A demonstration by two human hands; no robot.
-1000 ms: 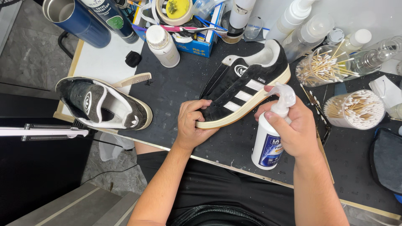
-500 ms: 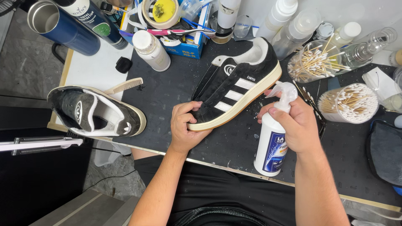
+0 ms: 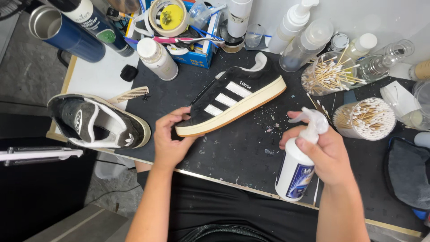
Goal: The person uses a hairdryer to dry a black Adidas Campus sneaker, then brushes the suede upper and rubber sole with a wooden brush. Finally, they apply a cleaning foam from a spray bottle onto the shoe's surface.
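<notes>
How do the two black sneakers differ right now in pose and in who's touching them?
The sneaker with white stripes is tipped on its side, stripes and cream sole edge facing the camera, with the left hand holding its toe end. The other sneaker lies at the table's left edge, its opening and tongue facing up, untouched. The first lies on the black mat; the second is mostly off it. Both are black with cream soles.

- Spray bottle (image 3: pixel 296 170), white, with a blue and white label, gripped in the right hand (image 3: pixel 324 152).
- Blue box (image 3: pixel 197 47) with white print, above the left hand (image 3: pixel 169 136), crammed with tools.
- Dark can (image 3: pixel 96 24) with a white label and green round mark, far up-left of the left hand.
- White bottle (image 3: pixel 156 58), pale label, just left of the box.
</notes>
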